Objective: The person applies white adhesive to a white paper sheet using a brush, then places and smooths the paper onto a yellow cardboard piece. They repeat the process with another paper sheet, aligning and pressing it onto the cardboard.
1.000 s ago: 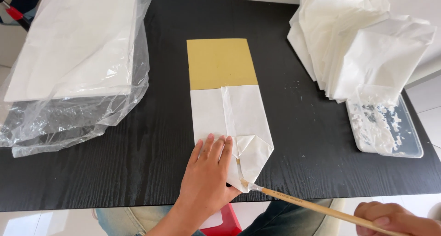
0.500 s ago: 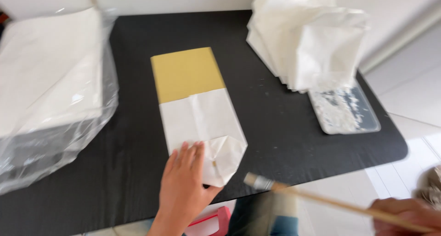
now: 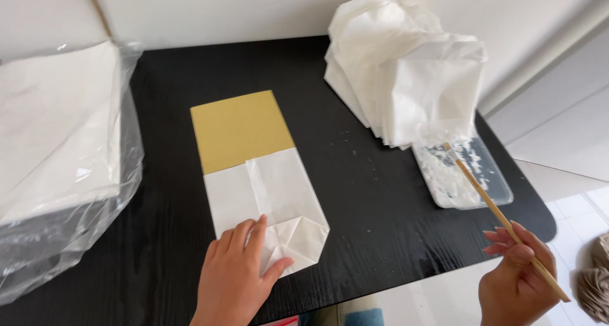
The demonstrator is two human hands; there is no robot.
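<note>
My left hand lies flat on the near end of a white paper bag, beside its folded bottom flap. A mustard-yellow card sticks out of the bag's far end. My right hand grips a thin wooden brush by its handle. The brush tip rests in a clear plastic tray smeared with white paste.
All of this sits on a black table. A pile of finished white paper bags stands at the back right, just behind the tray. A stack of white sheets in clear plastic wrap fills the left side. Pale floor lies to the right.
My right hand has swung the brush from the bag's folded corner over to the paste tray. My view has shifted right. My left hand still presses the bag.
</note>
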